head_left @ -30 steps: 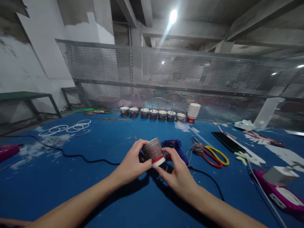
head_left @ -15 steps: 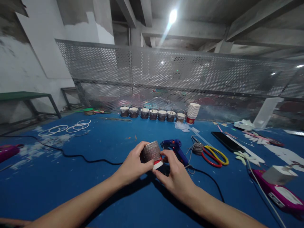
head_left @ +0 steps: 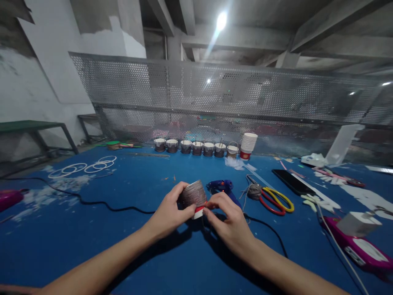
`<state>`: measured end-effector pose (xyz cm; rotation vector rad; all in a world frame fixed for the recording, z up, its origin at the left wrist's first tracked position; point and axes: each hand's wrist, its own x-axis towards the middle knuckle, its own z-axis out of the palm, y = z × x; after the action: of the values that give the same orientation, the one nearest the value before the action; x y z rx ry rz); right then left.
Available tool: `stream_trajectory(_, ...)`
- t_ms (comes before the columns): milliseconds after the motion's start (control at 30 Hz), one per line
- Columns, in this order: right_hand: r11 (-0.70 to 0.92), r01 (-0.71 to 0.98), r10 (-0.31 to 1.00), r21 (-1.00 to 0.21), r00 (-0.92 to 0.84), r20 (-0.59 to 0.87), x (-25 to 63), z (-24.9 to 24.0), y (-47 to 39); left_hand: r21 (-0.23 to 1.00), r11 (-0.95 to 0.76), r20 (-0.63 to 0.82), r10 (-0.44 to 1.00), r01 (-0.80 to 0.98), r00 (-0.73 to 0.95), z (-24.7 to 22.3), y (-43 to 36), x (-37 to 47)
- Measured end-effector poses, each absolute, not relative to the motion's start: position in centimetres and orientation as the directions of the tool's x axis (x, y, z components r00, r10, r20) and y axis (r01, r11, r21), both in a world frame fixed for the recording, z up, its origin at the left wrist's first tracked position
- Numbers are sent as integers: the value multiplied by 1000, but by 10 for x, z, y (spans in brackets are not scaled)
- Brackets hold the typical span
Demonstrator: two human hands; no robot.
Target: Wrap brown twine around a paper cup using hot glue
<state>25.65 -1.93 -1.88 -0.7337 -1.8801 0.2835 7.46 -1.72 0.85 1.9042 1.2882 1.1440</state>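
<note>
A paper cup (head_left: 195,194), wrapped in grey-brown cord with a red and white band bare at its lower end, is tilted above the blue table. My left hand (head_left: 172,207) grips it from the left, thumb near the red band. At the cup's right side, my right hand (head_left: 226,213) has its thumb and index finger pinched together by the band; a thin strand seems to hang below, but what the fingertips hold is too small to make out. Just behind my right hand lies a blue glue gun (head_left: 221,185).
Wrapped cups (head_left: 197,148) stand in a row at the back beside stacked paper cups (head_left: 248,144). Rightward lie a yarn ball (head_left: 254,191), red-and-yellow-handled scissors (head_left: 284,196), a phone (head_left: 292,182) and a magenta power strip (head_left: 357,250). White rings (head_left: 100,164) and a black cable (head_left: 106,203) are leftward.
The cup has turned slightly in my left hand. My right thumb has moved up from under the cup's rim to its side, closer to the index finger.
</note>
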Motion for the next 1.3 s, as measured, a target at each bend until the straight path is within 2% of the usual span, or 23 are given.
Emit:
stream_trajectory(200, 755, 373, 645, -540, -271, 714, 257, -21, -19, 840, -348, 283, 936, 415, 211, 7, -17, 73)
stream_trajectory(400, 744, 375, 655, -554, -246, 714, 259, -19, -18, 815, -346, 268, 936, 465, 228, 8, -18, 74)
stream_trajectory(567, 762, 368, 634, -534, -250, 732, 259, -18, -18, 772, -387, 327, 922, 504, 206, 9, -19, 76)
stream_trajectory(800, 759, 415, 629, -502, -268, 729, 259, -18, -18, 648, -478, 492, 857, 593, 154, 5, -21, 80)
stream_trajectory(933, 702, 374, 705, -606, -244, 666, 255, -16, -22, 576, -513, 554, 817, 636, 158, 5, -21, 80)
stream_trajectory(1033, 510, 293, 858, -809, -235, 457, 253, -15, -24, 534, -555, 567, 795, 638, 217, 4, -20, 79)
stream_trajectory(1100, 386, 218, 911, -896, -244, 333, 253, -14, -25, 514, -575, 566, 785, 636, 252, 4, -20, 80)
stream_trajectory(1200, 394, 188, 905, -900, -252, 344, 253, -13, -25, 516, -571, 541, 795, 639, 273, 2, -20, 80)
stream_trajectory(1300, 505, 280, 860, -817, -248, 446, 255, -14, -24, 544, -553, 512, 815, 632, 272, 2, -22, 81)
